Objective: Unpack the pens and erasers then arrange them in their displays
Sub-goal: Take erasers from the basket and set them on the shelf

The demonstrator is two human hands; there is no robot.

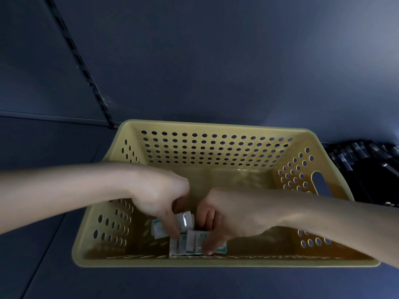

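Starting at the near wall of the yellow perforated basket (pixel 216 261): a small pile of wrapped erasers (pixel 194 242) (white packets with a bit of teal print, kinda blurry) sits on the basket floor right against that wall, a touch left of its middle; both of the person's hands are down in there on the pile. The right hand (pixel 228 219) comes in over the basket's right near corner; its fingers are curled and its thumb is pressed down on the front of the pile, so it's clamped on a few packets. The left hand (pixel 159 197) crosses over the basket's left wall; its fingers are bent down and close together, wrapped round one shiny packet, with the index tip touching the pile below. The rest of the basket floor further back is bare, up to the hole-dotted far wall. The basket stands on a dark shelf (pixel 64 277); just past the basket's right far corner lies a row of black pens (pixel 362 156); behind the basket's left far corner a slotted strip (pixel 86 74) runs up the dark back panel (pixel 237 61).
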